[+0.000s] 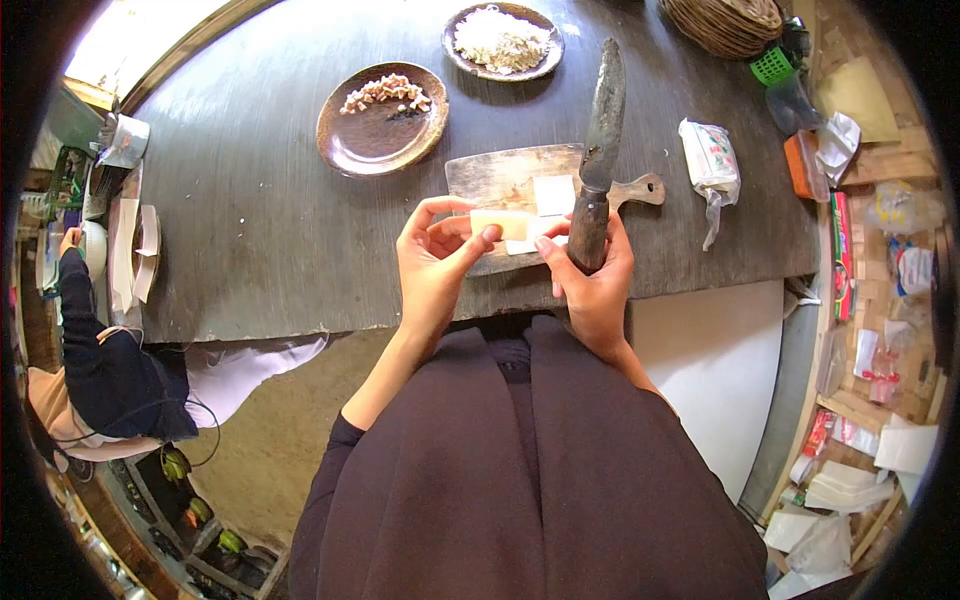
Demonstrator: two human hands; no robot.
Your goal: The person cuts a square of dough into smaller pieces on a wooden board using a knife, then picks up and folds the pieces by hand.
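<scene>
Knife [603, 130]: dark grey blade w/ rusty mottling, blackish handle. Block [500, 224]: pale cream-yellow. Cutting board [495, 175]: weathered grey-brown. Table [260, 230]: dark grey, pale specks. Near plate [375, 145]: glossy brown; chopped bits [385, 92] tan. Shreds [500, 40]: off-white. Packet [708, 155]: white, red/green print. Small crate [772, 67]: bright green. Woven basket [725, 20]: brown.

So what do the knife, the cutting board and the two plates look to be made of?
The knife in the right hand: dark, dull metal blade, patchy as if tarnished; handle dark, probably wood. The cutting board: bare wood, pale and worn, streaky grain showing. The nearer plate and farther plate: glossy brown, light glinting on them, likely glazed ceramic, though lacquered wood is possible.
</scene>
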